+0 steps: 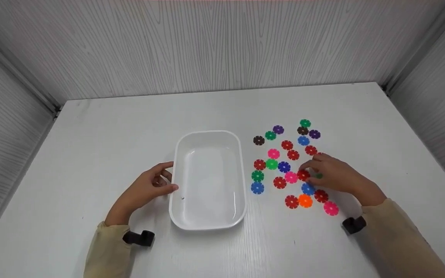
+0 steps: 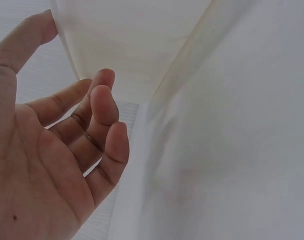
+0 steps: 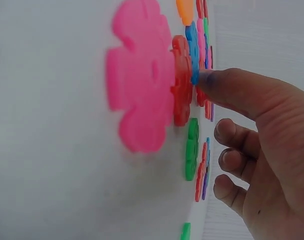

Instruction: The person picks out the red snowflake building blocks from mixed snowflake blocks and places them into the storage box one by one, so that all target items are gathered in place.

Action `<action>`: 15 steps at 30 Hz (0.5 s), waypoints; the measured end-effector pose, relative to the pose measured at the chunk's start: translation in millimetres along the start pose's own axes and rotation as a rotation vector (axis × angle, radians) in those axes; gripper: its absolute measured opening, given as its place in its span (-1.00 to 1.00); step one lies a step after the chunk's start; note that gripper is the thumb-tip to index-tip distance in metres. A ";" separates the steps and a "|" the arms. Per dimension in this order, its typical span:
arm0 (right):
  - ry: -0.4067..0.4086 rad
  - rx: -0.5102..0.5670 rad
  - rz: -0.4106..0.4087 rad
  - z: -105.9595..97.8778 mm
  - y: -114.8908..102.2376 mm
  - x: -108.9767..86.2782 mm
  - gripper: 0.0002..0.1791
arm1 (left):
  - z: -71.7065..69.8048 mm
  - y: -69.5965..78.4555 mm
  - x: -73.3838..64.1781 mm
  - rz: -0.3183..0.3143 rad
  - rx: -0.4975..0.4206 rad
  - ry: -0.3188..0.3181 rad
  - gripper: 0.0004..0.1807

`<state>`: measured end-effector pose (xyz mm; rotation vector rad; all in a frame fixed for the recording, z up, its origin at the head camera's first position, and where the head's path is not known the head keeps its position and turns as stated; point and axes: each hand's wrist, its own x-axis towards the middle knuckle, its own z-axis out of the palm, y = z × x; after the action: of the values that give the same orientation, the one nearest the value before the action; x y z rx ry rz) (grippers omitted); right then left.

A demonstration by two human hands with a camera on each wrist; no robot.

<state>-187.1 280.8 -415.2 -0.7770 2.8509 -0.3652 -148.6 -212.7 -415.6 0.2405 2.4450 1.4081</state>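
My left hand [image 1: 145,189] is at the left side of a white plastic tray [image 1: 174,216], its thumb over the rim and its other fingers loosely bent at the outer wall. In the left wrist view the hand [image 2: 57,145] touches the tray's side [image 2: 122,50]. Among flower-shaped plastic discs, my right hand [image 1: 334,173] has thumb and index finger at the edges of a red disc [image 1: 303,175]. A green disc [image 3: 192,150] lies below this hand. In the right wrist view the thumb [image 3: 232,87] hides the index finger, while the other fingers curl loosely.
Several notched discs in many colours lie flat right of the tray, including an orange disc [image 1: 305,200], a pink disc [image 1: 331,208] and a brown disc [image 1: 259,140]. The white table [image 1: 129,127] meets a wood-grain panel [image 1: 207,46] behind, with more panels at both sides.
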 end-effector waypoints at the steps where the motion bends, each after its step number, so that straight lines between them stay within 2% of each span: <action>1: 0.004 -0.010 -0.007 -0.5 -0.6 -0.1 -0.56 | 0.1 0.2 0.1 -0.002 -0.002 0.000 -0.27; 5: 0.024 -0.061 -0.025 -1.5 -2.7 -0.1 -0.61 | 0.4 0.2 0.9 -0.010 -0.006 -0.001 -0.27; 9: 0.031 -0.080 -0.008 -2.5 -5.3 -1.7 -0.62 | 0.2 -0.9 0.7 -0.004 -0.009 -0.001 -0.27; 15: 0.070 0.014 0.032 -11.1 -12.4 -5.6 -0.61 | -0.4 0.1 -0.5 -0.010 -0.017 -0.004 -0.26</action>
<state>-178.9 275.4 -400.6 -0.7286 2.9184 -0.4158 -148.2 -213.2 -415.3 0.2272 2.4266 1.4216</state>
